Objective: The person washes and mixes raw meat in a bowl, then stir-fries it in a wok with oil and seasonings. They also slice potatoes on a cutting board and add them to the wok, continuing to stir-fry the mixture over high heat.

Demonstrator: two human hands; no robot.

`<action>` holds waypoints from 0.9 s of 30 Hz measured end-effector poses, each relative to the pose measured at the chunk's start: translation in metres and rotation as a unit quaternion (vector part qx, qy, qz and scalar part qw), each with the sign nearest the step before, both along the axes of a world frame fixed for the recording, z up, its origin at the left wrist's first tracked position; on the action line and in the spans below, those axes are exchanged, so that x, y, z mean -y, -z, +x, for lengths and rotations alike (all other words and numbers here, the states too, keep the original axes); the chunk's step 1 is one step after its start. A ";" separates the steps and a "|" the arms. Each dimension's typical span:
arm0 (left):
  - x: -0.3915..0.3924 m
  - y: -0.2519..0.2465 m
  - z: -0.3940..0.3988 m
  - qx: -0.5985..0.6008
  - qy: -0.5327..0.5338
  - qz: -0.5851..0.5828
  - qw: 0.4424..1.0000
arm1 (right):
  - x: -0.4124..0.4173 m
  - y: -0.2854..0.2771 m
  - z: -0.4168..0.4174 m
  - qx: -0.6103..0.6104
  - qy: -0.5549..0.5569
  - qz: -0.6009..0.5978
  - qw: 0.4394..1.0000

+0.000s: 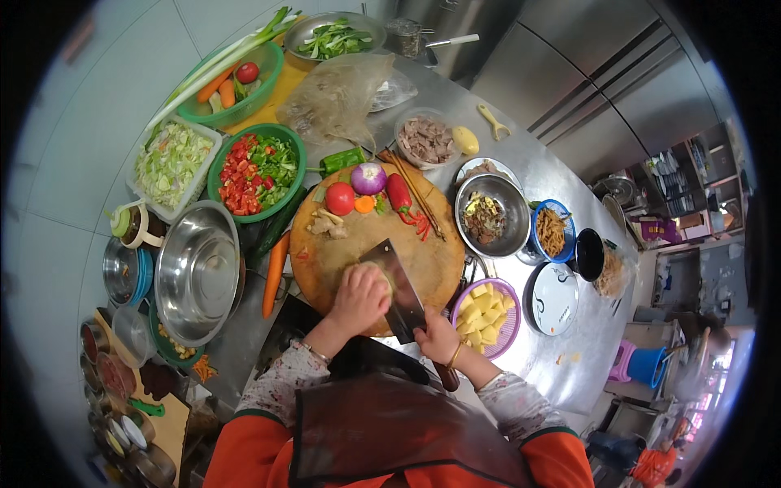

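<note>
My left hand [360, 297] presses a pale, rounded piece of food [385, 276] against the round wooden chopping block [427, 259]; the fingers hide most of it. My right hand [437, 335] grips a cleaver [399, 293] where blade and handle meet, its broad blade beside the pale piece. Towards the block's far side lie a tomato [339, 198], a purple onion [368, 179], a carrot slice [365, 204], a red pepper [399, 193], cut red chilli [421, 226] and ginger [328, 224]. Wooden chopsticks [417, 190] rest at its upper right edge.
Left of the block are a large steel bowl [198, 274], a whole carrot [276, 274] and a green basin of chopped peppers [257, 172]. To the right stand a purple basket of potato chunks [486, 317], a steel bowl of spices [492, 215] and plates [553, 299]. A person [653, 457] is far right.
</note>
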State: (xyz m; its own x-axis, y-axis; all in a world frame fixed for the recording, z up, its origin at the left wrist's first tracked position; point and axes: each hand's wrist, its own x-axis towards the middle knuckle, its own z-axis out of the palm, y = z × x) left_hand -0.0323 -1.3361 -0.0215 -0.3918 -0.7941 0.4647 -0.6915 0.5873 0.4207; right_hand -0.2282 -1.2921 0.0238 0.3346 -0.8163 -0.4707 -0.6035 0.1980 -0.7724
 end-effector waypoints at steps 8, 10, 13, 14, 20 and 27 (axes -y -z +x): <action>0.057 0.006 0.035 0.109 -0.071 0.037 0.991 | -0.018 -0.033 -0.018 -0.112 -0.033 -0.156 0.981; 0.056 -0.005 0.033 0.033 -0.055 0.056 0.996 | -0.031 -0.040 -0.024 -0.134 -0.042 -0.191 0.971; 0.065 -0.022 0.009 -0.043 0.081 0.182 0.979 | -0.050 -0.042 -0.040 -0.115 -0.005 -0.215 0.970; 0.063 -0.017 0.004 -0.016 0.079 0.209 0.975 | -0.056 -0.037 -0.044 -0.107 0.024 -0.209 0.972; 0.043 -0.004 -0.019 0.064 0.043 0.233 0.969 | -0.066 -0.022 -0.063 -0.063 0.127 -0.152 0.978; 0.010 0.013 -0.020 0.053 0.015 0.118 0.991 | -0.062 -0.019 -0.063 -0.066 0.089 -0.131 0.985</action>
State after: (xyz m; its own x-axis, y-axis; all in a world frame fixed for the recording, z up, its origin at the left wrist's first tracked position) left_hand -0.0523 -1.3465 -0.0343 -0.4535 -0.8632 0.2217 -0.7229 0.5018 0.4749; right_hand -0.2914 -1.2298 0.0428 0.1241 -0.9559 -0.2662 -0.6763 0.1148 -0.7276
